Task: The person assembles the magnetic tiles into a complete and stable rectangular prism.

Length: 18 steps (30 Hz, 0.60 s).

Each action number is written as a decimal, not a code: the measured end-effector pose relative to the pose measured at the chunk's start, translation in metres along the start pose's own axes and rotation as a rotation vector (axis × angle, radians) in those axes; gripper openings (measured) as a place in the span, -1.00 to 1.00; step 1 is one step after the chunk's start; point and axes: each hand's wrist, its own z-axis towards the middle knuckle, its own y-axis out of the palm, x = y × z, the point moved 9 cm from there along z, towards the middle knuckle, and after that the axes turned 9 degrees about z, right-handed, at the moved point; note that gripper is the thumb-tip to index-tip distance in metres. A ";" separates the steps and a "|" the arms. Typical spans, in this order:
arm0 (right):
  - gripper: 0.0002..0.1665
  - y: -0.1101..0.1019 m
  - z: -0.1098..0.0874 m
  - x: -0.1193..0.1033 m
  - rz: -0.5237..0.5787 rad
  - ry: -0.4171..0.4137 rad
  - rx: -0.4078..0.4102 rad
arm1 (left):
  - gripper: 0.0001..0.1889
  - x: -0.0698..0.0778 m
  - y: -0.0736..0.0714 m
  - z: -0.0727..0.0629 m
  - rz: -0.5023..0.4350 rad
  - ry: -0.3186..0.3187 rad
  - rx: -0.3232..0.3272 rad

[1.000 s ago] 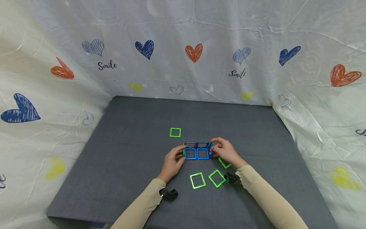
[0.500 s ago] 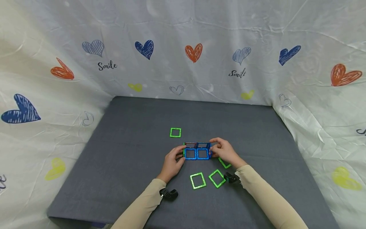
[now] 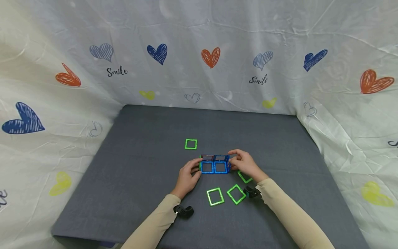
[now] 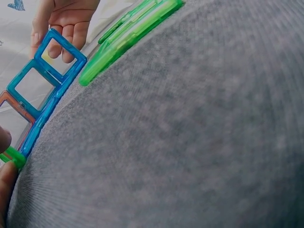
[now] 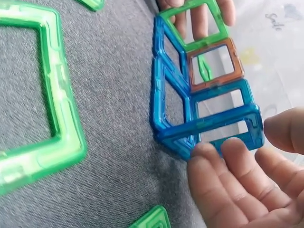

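Square magnetic tiles stand joined as a low open box in the middle of the table. Two blue tiles make its base, and an orange tile and a blue one stand up along the back. My left hand grips the upright green tile at the left end, thumb at the near side and fingers behind. At the right end my right hand holds an upright blue tile by its edges, fingertips against its outer face.
Loose green tiles lie about on the grey cloth: one behind the box, two in front, and another partly under my right hand. A white curtain with printed hearts hangs around the table.
My right hand has shifted slightly left with the blue end tile, which now sits a little closer in to the box. The left hand stays in place.
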 end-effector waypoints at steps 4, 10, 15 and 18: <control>-0.53 -0.004 0.002 -0.001 -0.023 0.016 0.024 | -0.34 -0.001 -0.002 0.000 0.009 -0.012 0.029; -0.52 -0.004 0.004 0.000 -0.044 0.012 0.054 | -0.31 -0.008 -0.009 0.002 0.012 -0.129 0.108; -0.57 0.003 0.004 0.001 -0.043 0.010 0.044 | -0.31 -0.016 -0.013 0.004 0.014 -0.247 0.158; -0.60 0.006 0.003 0.000 -0.035 0.004 0.036 | -0.30 -0.020 -0.014 0.006 -0.009 -0.304 0.163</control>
